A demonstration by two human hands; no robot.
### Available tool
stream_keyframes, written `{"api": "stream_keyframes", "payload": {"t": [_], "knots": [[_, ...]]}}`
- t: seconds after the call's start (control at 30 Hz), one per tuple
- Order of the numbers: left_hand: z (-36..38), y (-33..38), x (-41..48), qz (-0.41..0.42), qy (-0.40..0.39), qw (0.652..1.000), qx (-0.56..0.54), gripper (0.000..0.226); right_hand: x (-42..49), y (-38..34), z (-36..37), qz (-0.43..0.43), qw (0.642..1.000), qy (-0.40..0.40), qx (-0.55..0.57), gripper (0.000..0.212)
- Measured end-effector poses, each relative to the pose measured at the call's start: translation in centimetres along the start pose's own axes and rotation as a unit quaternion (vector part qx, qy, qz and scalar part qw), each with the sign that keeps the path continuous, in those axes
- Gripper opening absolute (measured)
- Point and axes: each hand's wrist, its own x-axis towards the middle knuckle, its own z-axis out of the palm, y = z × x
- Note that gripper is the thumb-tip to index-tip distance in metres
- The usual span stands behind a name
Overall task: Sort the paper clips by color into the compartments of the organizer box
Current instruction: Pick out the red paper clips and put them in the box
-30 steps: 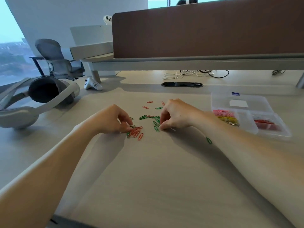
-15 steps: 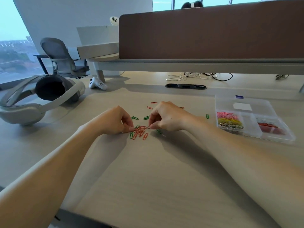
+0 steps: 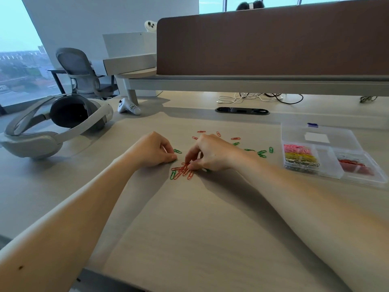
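Orange and green paper clips lie loose on the desk. A small heap of orange clips (image 3: 183, 171) sits between my hands. My left hand (image 3: 154, 150) rests curled at the heap's left edge, fingertips pinched near a green clip (image 3: 177, 151). My right hand (image 3: 212, 153) hovers over the heap with thumb and forefinger pinching orange clips on top of it. More green clips (image 3: 262, 153) lie scattered to the right. The clear organizer box (image 3: 328, 171) stands at the right, holding pink, yellow, silver and red clips in its compartments.
A white VR headset (image 3: 52, 125) lies at the left, with a controller (image 3: 128, 107) behind it. A brown divider panel (image 3: 271, 36) closes off the back of the desk. Cables (image 3: 259, 98) and a cable slot (image 3: 242, 110) lie under it.
My right hand has slid left from the green clips onto the orange heap and pinched there. The view has shifted, bringing the green clips at the right into sight.
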Motion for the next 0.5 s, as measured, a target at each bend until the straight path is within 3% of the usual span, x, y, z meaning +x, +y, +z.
{"api": "stream_keyframes", "payload": {"t": [0.23,0.37,0.5], "knots": [[-1.0,-0.9,-1.6,-0.027,-0.072,0.997,-0.002,0.042,0.1,-0.4,0.2,-0.012,1.000,-0.018,-0.012,0.043],[-1.5,-1.5,-1.5,-0.025,-0.075,0.997,-0.001,0.033,-0.1,-0.5,0.2,-0.024,0.999,-0.020,-0.019,0.035],[-1.5,-1.2,-1.8,0.036,-0.012,0.999,0.018,0.023,-0.5,-0.3,-0.4,-0.017,1.000,-0.004,-0.011,0.042]]}}
